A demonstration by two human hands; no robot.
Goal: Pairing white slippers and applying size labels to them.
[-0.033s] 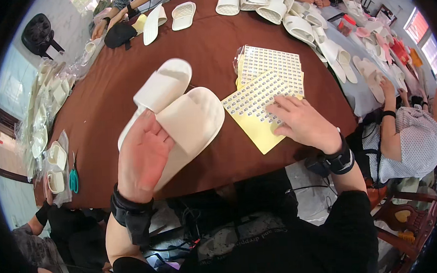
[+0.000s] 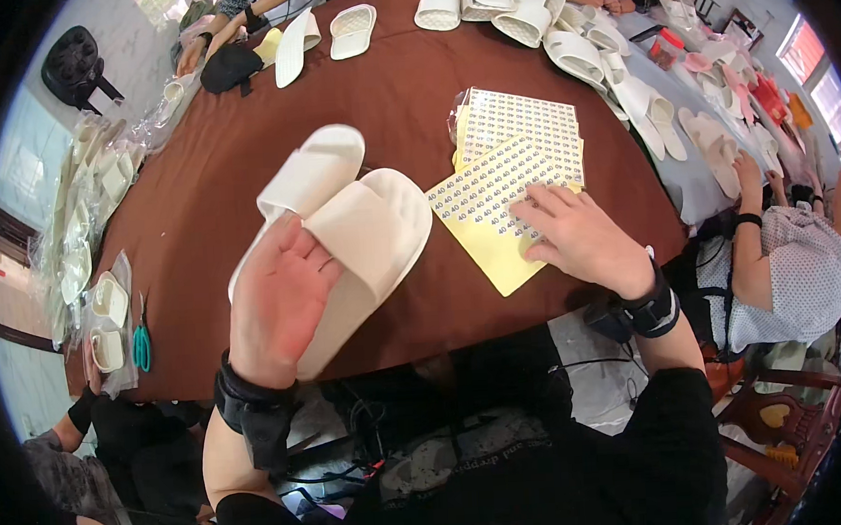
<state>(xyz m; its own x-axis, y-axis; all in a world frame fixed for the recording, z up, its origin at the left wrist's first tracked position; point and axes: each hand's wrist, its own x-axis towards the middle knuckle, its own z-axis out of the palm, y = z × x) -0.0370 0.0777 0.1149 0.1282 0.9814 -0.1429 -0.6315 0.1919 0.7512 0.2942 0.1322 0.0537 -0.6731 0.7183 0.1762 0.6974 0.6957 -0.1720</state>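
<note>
Left hand (image 2: 275, 303), palm up, lies against two smooth white open-toed slippers (image 2: 367, 237), its grip unclear; right hand (image 2: 585, 233), thumb parted from fingers, rests on a yellow-backed paper sheet of small printed stickers (image 2: 484, 212) to the slippers' right.

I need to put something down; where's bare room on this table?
Bare brown cloth lies between the scissors and the slippers by your left hand, and from that pair up to the slippers at the far edge. It's crowded far right, around the slipper pile.
</note>
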